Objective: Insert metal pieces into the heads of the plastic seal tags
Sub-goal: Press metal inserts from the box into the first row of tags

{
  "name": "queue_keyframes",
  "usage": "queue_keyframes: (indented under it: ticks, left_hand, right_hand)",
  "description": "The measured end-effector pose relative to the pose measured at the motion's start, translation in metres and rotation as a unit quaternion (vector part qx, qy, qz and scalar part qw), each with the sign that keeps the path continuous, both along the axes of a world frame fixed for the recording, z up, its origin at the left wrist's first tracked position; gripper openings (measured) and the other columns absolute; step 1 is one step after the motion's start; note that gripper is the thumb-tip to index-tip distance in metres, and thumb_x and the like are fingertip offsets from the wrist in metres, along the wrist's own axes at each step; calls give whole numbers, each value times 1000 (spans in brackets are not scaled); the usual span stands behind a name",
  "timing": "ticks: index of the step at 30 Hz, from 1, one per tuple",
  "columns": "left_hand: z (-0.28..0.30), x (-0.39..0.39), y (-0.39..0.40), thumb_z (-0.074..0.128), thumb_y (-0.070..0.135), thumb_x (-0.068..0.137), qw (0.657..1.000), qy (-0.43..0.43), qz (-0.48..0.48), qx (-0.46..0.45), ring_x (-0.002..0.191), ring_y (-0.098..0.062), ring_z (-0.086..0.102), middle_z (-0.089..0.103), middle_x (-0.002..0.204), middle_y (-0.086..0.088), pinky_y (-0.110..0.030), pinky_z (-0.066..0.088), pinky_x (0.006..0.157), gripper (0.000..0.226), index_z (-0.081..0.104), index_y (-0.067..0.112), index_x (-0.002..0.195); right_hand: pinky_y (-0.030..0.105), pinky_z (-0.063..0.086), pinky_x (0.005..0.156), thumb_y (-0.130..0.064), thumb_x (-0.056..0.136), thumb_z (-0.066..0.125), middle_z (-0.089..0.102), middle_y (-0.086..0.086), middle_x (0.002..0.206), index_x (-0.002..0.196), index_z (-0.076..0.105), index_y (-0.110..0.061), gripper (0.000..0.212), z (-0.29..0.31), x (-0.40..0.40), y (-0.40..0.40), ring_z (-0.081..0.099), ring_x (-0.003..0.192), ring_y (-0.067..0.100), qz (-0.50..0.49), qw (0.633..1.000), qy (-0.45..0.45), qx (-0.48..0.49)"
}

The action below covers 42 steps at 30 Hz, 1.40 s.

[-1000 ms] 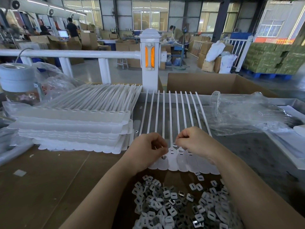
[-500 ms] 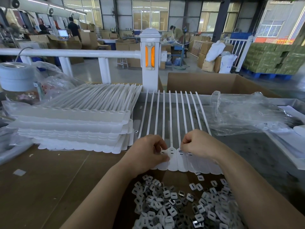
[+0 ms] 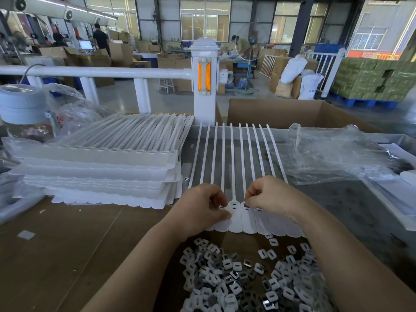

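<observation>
In the head view, both hands, left (image 3: pixel 200 208) and right (image 3: pixel 267 197), pinch at the heads of the tag row (image 3: pixel 236 212) on the bench, whether holding metal pieces I cannot tell, with a big pile of pieces (image 3: pixel 247 280) and a stack (image 3: pixel 101 167) apparently left.

tag stack (image 3: pixel 101 167) left, metal pieces (image 3: pixel 247 278) nearest (loose)

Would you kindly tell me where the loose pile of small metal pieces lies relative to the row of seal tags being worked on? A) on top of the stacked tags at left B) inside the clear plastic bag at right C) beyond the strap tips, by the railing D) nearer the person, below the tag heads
D: the pile of metal pieces lies between the forearms, nearer than the heads of the row of seal tags.
</observation>
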<state>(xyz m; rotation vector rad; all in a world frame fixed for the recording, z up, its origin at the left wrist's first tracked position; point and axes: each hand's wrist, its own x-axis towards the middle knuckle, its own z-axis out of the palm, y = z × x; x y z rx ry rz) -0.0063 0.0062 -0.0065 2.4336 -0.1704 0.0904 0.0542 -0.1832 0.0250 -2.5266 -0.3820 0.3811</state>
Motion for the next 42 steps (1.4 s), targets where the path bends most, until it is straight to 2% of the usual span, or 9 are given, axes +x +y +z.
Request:
queue_keyframes:
  ticks: [5, 9, 11, 14, 19, 25, 29, 38, 42]
  left_hand:
    - [4, -4, -9, 74, 26, 85, 999, -35, -37, 3, 80, 2, 56, 60, 88, 16, -16, 49, 70, 12, 67, 36, 86]
    - [10, -13, -33, 76, 24, 84, 986, -51, -153, -42, 87, 0, 59, 62, 90, 21, -15, 49, 78, 11, 75, 30, 93]
    - [9, -16, -45, 76, 23, 85, 976, -48, -208, -42, 91, -2, 60, 65, 99, 18, -20, 50, 83, 15, 77, 27, 99]
    - [2, -17, -57, 74, 24, 87, 968, -63, -244, 4, 103, -4, 57, 66, 113, 8, -26, 48, 93, 22, 76, 26, 109]
    - [1, -16, -64, 72, 23, 88, 963, -97, -251, 28, 95, -5, 52, 65, 104, 2, -12, 37, 80, 18, 78, 23, 106]
    - [3, -15, -62, 68, 18, 91, 964, -87, -250, 29, 99, -9, 57, 67, 109, 1, -24, 47, 89, 16, 77, 19, 104]
    - [4, -16, -59, 63, 16, 94, 967, -73, -241, 47, 106, -15, 57, 63, 117, -1, -34, 47, 95, 18, 74, 17, 109]
    - [7, -10, -59, 65, 21, 93, 968, -31, -236, 76, 102, -12, 52, 53, 120, 0, -19, 41, 87, 19, 67, 12, 110]
    - [5, -6, -55, 67, 18, 91, 982, 14, -187, -21, 92, -7, 60, 64, 101, 7, -25, 49, 84, 5, 64, 20, 95]
  right_hand:
    - [21, 45, 61, -15, 89, 62, 69, -5, 86, 86, 71, -22, 12, 0, 1, 1, 63, 81, 8, -7, 1000, 2, 5]
    - [28, 51, 65, -17, 92, 60, 70, -4, 81, 84, 70, -22, 14, -1, -1, 1, 66, 77, 12, -25, 999, -11, 20]
    - [38, 54, 73, -15, 90, 60, 72, 2, 82, 85, 71, -16, 12, -2, -1, 1, 68, 80, 20, -29, 999, -15, 33]
    - [32, 51, 67, -14, 88, 58, 72, 5, 81, 86, 72, -11, 14, -3, 0, 0, 66, 75, 20, -32, 999, -21, 37]
    - [30, 51, 67, -16, 90, 58, 73, 1, 79, 86, 72, -11, 15, -4, 3, 0, 69, 79, 20, -37, 998, -16, 42]
    - [22, 44, 56, -15, 89, 59, 73, 1, 75, 83, 72, -12, 15, -6, 3, 1, 61, 62, 7, -43, 997, -18, 57]
    - [26, 47, 61, -16, 89, 58, 74, 3, 79, 84, 72, -12, 16, -6, 2, 0, 64, 68, 13, -48, 996, -15, 68]
    - [24, 47, 61, -18, 90, 60, 73, -2, 79, 84, 72, -14, 14, -7, 6, -2, 65, 71, 11, -46, 997, -9, 63]
    - [19, 43, 55, -19, 92, 59, 72, -7, 76, 82, 71, -19, 16, -7, 6, -1, 66, 71, 8, -46, 997, -13, 61]
